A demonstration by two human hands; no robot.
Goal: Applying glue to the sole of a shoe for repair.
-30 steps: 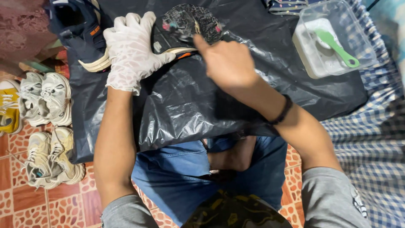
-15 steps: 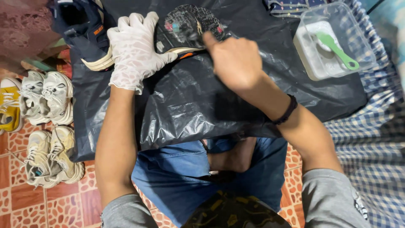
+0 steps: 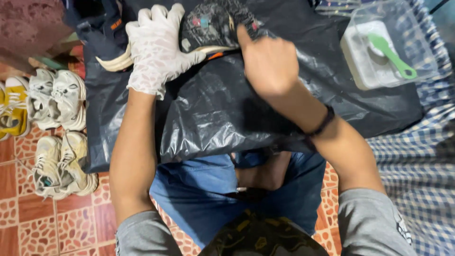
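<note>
Two hands are in view, both mine, working over a black plastic sheet (image 3: 227, 114) spread across my lap. My left hand (image 3: 159, 47), in a white glove, lies on the dark sneaker (image 3: 213, 26) near the top edge of the view, fingers spread and curled over the shoe's upper and side, gripping it against the plastic. The cream-coloured sole shows below the glove on both sides. My right hand (image 3: 268, 64) is bare, with a dark band at the wrist. It is closed into a loose fist, its knuckles toward the camera, and touches the toe end of the same sneaker. Whether the fingers hold anything I cannot tell; they are hidden beneath the hand.

To the right, on a blue checked cloth (image 3: 417, 156), stands a clear plastic tub (image 3: 407, 42). Inside it lies a green-handled brush (image 3: 391, 54), well apart from both hands.

To the left, on the red patterned floor tiles (image 3: 71, 218), two pairs of pale sneakers (image 3: 59, 128) stand side by side, with a yellow shoe (image 3: 12, 116) at the frame edge. My blue denim legs show below the plastic.
</note>
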